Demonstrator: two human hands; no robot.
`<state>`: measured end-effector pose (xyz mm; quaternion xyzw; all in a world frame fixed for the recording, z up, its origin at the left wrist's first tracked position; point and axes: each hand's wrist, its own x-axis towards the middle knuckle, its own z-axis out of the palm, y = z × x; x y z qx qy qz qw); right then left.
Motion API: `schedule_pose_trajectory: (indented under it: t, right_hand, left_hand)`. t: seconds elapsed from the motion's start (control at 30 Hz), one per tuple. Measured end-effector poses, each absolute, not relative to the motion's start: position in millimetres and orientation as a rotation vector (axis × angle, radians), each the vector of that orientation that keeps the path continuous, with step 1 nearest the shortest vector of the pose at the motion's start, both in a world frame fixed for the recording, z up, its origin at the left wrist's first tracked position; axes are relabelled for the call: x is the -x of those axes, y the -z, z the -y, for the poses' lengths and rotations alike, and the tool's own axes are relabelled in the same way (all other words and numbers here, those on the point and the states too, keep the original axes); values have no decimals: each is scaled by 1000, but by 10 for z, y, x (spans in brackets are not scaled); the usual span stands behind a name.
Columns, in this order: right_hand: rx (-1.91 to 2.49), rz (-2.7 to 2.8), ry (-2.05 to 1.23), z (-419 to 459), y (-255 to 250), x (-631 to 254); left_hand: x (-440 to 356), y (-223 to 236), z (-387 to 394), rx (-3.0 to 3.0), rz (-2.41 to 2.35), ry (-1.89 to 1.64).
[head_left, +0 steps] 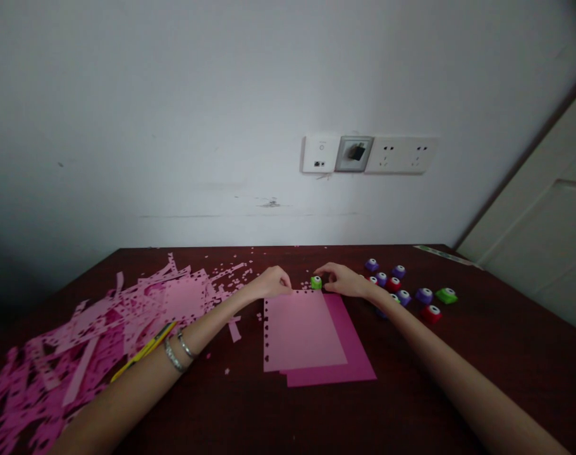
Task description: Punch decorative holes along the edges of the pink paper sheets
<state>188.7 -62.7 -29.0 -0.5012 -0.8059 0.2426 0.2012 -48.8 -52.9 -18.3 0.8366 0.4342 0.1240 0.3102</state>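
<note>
Left hand point(274, 282) pinches the top edge of the light pink sheet point(301, 332)! Right hand's point(339, 279) fingers curl, parted, just beside the green punch point(316, 282) at that edge.

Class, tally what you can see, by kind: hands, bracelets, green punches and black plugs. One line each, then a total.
Hands: 2
Bracelets: 2
Green punches, one partly hidden: 3
Black plug: 1
Total: 8
</note>
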Motion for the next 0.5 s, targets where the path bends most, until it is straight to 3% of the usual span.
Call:
schedule_pose_trajectory:
  t: [0.5]
  right_hand:
    - [1314,2268,-670,603,316,-1902]
  left_hand:
    - [524,179,485,-2175,-1103,-342]
